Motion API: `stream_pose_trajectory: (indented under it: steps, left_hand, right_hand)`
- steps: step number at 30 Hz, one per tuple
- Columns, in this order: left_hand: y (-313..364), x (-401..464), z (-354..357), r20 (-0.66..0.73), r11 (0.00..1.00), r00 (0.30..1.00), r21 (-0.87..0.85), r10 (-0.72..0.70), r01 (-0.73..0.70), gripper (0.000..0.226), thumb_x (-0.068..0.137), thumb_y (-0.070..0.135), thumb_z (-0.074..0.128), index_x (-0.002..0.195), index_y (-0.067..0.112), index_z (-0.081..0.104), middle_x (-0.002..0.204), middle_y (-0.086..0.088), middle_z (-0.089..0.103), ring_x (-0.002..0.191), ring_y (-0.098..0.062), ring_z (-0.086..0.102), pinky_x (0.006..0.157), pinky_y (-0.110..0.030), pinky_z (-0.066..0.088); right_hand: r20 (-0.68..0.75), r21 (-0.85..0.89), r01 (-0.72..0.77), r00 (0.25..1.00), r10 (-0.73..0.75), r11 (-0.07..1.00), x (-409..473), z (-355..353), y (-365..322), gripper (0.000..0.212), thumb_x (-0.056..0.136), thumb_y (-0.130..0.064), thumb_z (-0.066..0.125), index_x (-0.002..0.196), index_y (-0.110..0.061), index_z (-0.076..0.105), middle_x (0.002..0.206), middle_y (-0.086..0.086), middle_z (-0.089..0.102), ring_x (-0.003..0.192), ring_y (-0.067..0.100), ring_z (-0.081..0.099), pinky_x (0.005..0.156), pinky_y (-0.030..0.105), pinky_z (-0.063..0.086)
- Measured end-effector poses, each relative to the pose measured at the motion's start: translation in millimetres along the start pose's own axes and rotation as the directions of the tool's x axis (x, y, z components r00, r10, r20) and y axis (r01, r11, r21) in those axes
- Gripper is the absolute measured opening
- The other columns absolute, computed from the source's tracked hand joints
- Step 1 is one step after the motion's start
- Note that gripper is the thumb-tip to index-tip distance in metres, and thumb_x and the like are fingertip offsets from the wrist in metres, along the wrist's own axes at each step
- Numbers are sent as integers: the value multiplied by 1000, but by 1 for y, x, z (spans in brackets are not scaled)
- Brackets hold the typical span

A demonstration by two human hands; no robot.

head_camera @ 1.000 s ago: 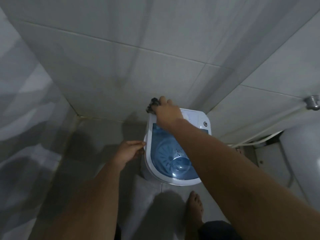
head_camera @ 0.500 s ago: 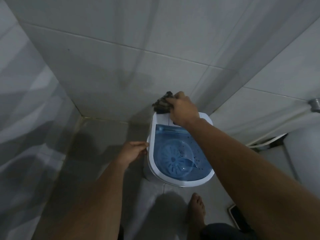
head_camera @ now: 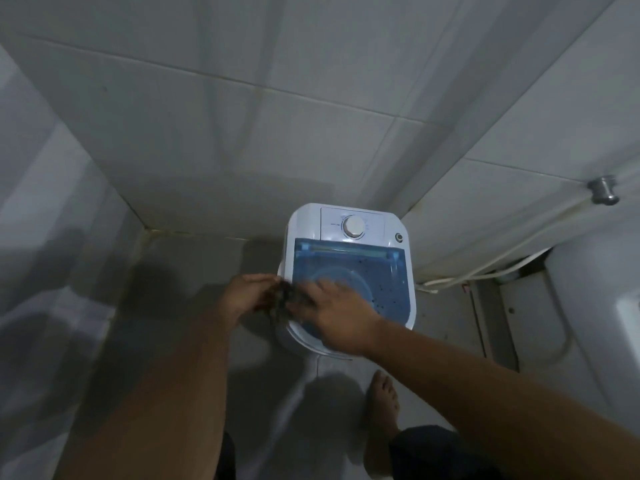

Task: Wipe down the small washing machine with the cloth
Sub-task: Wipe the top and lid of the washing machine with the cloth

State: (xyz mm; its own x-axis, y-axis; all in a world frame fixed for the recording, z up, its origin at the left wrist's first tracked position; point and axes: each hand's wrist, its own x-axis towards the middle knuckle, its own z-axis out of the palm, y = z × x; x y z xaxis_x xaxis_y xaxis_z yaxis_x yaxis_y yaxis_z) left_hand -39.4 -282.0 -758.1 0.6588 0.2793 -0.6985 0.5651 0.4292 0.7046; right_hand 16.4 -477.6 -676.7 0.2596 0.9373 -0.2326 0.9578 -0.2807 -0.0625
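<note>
The small washing machine (head_camera: 349, 258) is white with a clear blue lid and a round white dial (head_camera: 354, 226) on its back panel. It stands on the floor in the corner. A dark cloth (head_camera: 282, 299) hangs bunched at the machine's near left edge. My left hand (head_camera: 247, 296) and my right hand (head_camera: 337, 315) both hold the cloth between them. My right hand lies over the near left part of the blue lid and hides it. The picture is blurred around the hands.
Tiled walls close in behind and to the left. A white hose (head_camera: 485, 268) runs along the right wall from a metal fitting (head_camera: 603, 189). A white fixture (head_camera: 602, 306) stands at the right. My bare foot (head_camera: 382, 398) is on the floor in front of the machine.
My right hand has brought the cloth from the machine's back left corner down to its near left edge. My left hand has come off the machine's side and taken hold of the cloth. The dial is uncovered.
</note>
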Motion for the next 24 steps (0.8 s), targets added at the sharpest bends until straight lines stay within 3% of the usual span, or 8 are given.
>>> stream_pose_trajectory:
  steps: [2,4,8,12,15,18,20,24]
  left_hand:
    - [0,-3,0,-15,1000,1000,-11,3,-3,21,85,6,71,104,-1,75,96,-24,74,83,-32,69,81,-36,58]
    - [0,-4,0,-10,1000,1000,-12,5,-6,17,84,7,72,100,1,76,100,-25,73,88,-34,67,85,-39,55]
    - [1,-3,-1,-22,999,1000,45,10,-9,24,84,5,72,106,-4,74,108,-33,70,89,-35,64,94,-49,52]
    - [6,-7,2,-29,999,999,43,16,-14,26,86,3,69,110,-9,70,93,-26,73,68,-25,69,86,-37,58]
    - [3,-4,-1,13,1000,1000,17,-5,4,19,88,0,65,106,-5,71,72,-9,77,59,-15,71,67,-26,61]
    - [0,-1,-4,11,999,1000,40,10,-11,22,82,9,74,102,0,76,99,-25,74,78,-29,69,77,-37,61]
    - [0,-3,-2,-14,999,1000,36,19,-19,28,84,10,73,108,-3,73,102,-25,70,69,-24,69,57,-23,58]
    - [2,-5,3,-24,999,999,45,25,-24,27,86,9,71,110,-4,72,103,-21,72,56,-9,71,48,-14,52]
  right_hand:
    - [73,74,228,970,-233,971,-27,0,-2,47,91,-24,54,138,-29,58,137,9,50,112,30,52,85,48,52]
    - [31,135,250,966,-256,959,-35,-7,9,47,92,-26,63,138,-30,57,137,6,50,118,26,51,93,44,51]
    - [-215,243,-221,937,275,944,-1,-28,55,54,94,-24,60,146,-31,48,139,8,47,119,28,47,95,44,51]
    - [-142,169,-544,812,566,822,44,-22,62,65,87,-12,56,148,-27,42,136,12,43,113,36,46,88,51,51]
    - [-148,92,-399,901,408,913,41,6,27,65,79,-12,60,142,-26,50,134,14,47,108,39,49,84,51,50]
    - [-183,60,-151,970,160,987,3,31,-11,52,88,-25,47,139,-26,54,137,13,53,105,38,55,79,47,51]
    - [-88,5,29,996,-29,1000,-29,35,-21,52,90,-25,38,140,-28,54,142,11,51,110,37,56,81,47,50]
    - [10,169,197,979,-201,966,-72,20,1,50,90,-23,58,139,-33,55,139,7,48,116,30,52,87,46,53]
